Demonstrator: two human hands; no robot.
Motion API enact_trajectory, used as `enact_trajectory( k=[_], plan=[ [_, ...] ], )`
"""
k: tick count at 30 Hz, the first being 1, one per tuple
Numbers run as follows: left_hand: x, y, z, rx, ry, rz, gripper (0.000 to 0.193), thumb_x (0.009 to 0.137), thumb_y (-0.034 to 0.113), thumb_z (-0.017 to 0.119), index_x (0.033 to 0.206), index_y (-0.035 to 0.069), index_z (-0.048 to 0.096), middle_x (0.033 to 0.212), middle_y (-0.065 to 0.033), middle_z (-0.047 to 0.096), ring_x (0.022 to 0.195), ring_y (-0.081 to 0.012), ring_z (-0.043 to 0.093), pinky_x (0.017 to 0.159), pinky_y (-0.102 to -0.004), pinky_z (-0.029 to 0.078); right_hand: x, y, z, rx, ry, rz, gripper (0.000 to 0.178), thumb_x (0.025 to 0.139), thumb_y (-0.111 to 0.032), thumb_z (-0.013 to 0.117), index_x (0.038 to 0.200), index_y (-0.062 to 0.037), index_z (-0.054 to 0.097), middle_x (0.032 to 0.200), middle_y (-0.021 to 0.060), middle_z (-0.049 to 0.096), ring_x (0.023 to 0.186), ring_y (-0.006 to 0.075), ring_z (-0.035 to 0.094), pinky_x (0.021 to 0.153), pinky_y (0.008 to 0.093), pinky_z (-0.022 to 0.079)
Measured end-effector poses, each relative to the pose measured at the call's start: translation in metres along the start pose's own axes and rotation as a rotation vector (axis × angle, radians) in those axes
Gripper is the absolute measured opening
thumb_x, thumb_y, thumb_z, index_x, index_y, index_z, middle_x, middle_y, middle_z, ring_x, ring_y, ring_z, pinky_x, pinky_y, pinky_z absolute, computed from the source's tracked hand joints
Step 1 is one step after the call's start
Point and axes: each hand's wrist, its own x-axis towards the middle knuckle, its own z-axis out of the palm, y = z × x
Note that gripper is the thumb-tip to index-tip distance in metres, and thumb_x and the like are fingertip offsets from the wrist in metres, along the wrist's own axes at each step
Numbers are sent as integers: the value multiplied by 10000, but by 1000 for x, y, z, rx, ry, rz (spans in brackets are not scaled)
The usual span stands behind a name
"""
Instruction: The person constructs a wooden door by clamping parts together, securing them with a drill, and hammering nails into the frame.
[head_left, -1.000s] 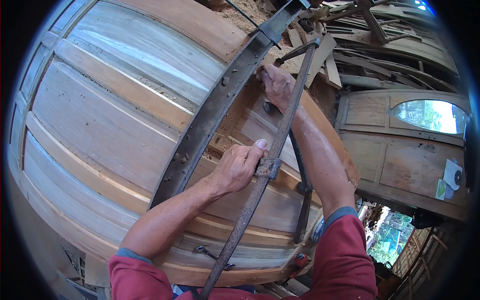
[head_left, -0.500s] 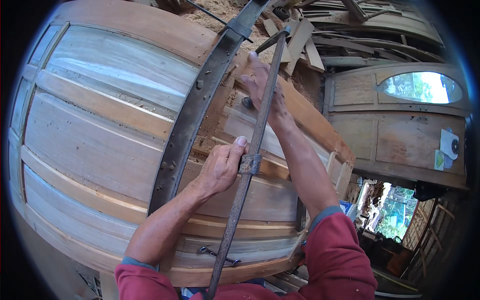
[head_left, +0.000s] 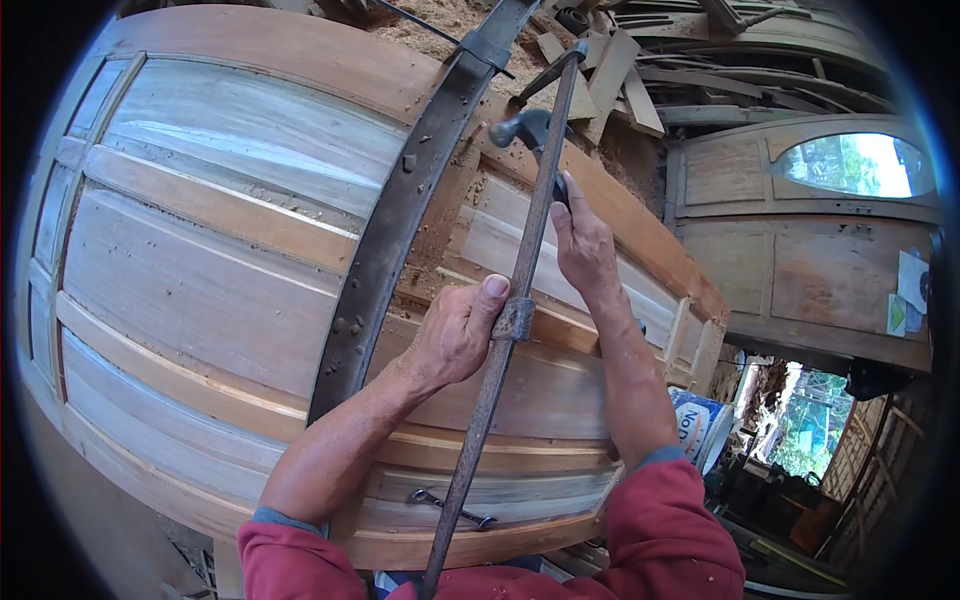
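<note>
A rusty bar clamp [head_left: 481, 398] runs lengthwise away from me across a panelled wooden door. My left hand [head_left: 452, 330] is closed at its sliding collar [head_left: 512, 319], thumb up along the collar's left side; the inner fingers are hidden. To the right of the bar, my right hand [head_left: 588, 243] grips a claw hammer [head_left: 522, 129] by its dark handle. The hammer's head, a little blurred, points up and left past the bar, which hides part of the handle. Beyond it is the clamp's far end [head_left: 574, 52].
The wooden door [head_left: 200, 290] bears wood chips and a wide steel beam [head_left: 385, 240] left of the clamp. A wrench [head_left: 452, 508] rests near the door's close edge. At right are a bucket [head_left: 697, 425] and another door with an oval pane [head_left: 740, 260]; scrap boards [head_left: 612, 85] lie beyond.
My right hand has drawn back toward me and to the right of the bar, and the hammer now shows plainly in its grip. My left hand stays at the collar.
</note>
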Motion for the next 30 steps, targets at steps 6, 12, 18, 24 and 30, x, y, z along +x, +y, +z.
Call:
enact_trajectory(
  k=[6, 12, 18, 24, 30],
  plan=[
    [6, -5, -1, 5, -13, -5, 686, 1089, 488, 272, 760, -20, 595, 599, -170, 516, 578, -341, 512, 607, -452, 427, 57, 35, -11, -40, 29, -342, 446, 981, -169, 588, 1421, -129, 530, 1008, 214, 695, 880, 397, 694, 726, 451, 543],
    [6, 0, 0, -18, 7, 27, 671, 1089, 472, 283, 755, -17, 600, 598, -186, 519, 570, -367, 518, 598, -456, 422, 35, 31, 13, 25, 137, -210, 292, 1003, -203, 567, 1255, -56, 585, 964, 229, 683, 893, 391, 698, 732, 446, 539],
    [4, -3, -3, 5, -3, 2, 661, 1093, 446, 278, 736, -18, 584, 595, -187, 512, 575, -377, 528, 593, -463, 413, 63, 18, -8, 144, -112, -241, 255, 1034, -251, 522, 1166, -42, 588, 800, 219, 640, 717, 386, 670, 610, 441, 496],
    [9, -3, -4, 25, -43, 52, 637, 1104, 421, 203, 764, 25, 568, 605, -74, 524, 567, -227, 500, 583, -377, 421, 83, 61, -29, -98, -50, -323, 280, 1023, -303, 536, 1170, -70, 590, 738, 189, 643, 683, 387, 668, 582, 459, 487],
    [7, -2, -5, 48, -25, 72, 640, 1104, 416, 205, 765, 27, 585, 619, -88, 556, 583, -256, 549, 599, -378, 449, 79, 47, -32, -197, -170, -350, 226, 1004, -269, 554, 1127, -84, 588, 801, 197, 662, 729, 400, 672, 616, 488, 511]
  ],
)
